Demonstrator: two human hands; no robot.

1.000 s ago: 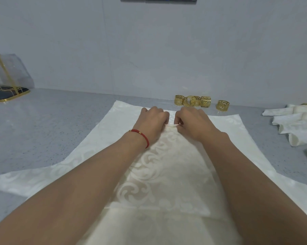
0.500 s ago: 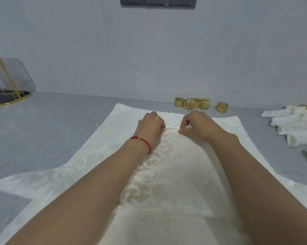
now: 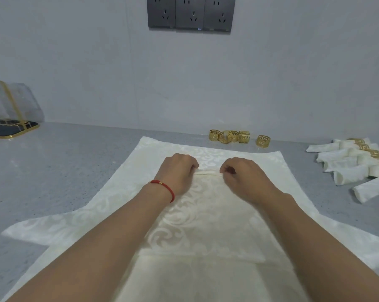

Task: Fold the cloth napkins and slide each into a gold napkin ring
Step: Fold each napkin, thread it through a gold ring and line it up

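I see both forearms reaching forward, knuckles up. The left hand (image 3: 177,171) and right hand (image 3: 242,177) are curled tight, each pinching an end of a narrow folded hem of the cream napkin (image 3: 206,216) that lies flat beneath them on the grey counter (image 3: 64,171). A red bracelet (image 3: 165,188) circles the left wrist. Beyond the right hand's knuckles sit loose gold napkin rings (image 3: 230,136). Well off to the right hand's outer side lie finished rolled napkins (image 3: 350,168) in rings. Nothing stands between the hands.
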